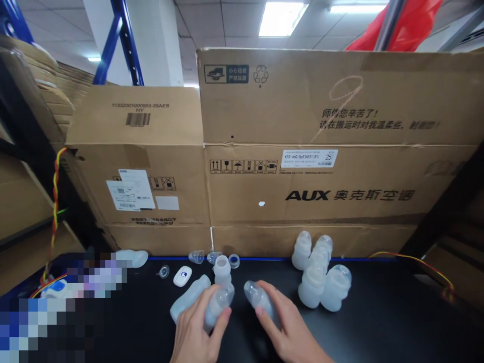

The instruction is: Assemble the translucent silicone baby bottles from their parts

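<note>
- L hand (198,330) curled round a translucent bottle (218,303), just in front of the upright bottle (222,270) mid-table.
- R hand (289,330) clasps a second bottle (258,298), right of that upright one.
- Looks like the pick-up step w/ both hands; next move needs firm grips, soft bodies may squash.
- Finished cluster (319,280) stands further right.

Counter (378,322): cluster of bottles (319,277) at right, before the cartons (321,151) standing behind. Upright bottle (222,270) centre; lying bottle (189,297) left of it; caps (212,257) behind both.
</note>
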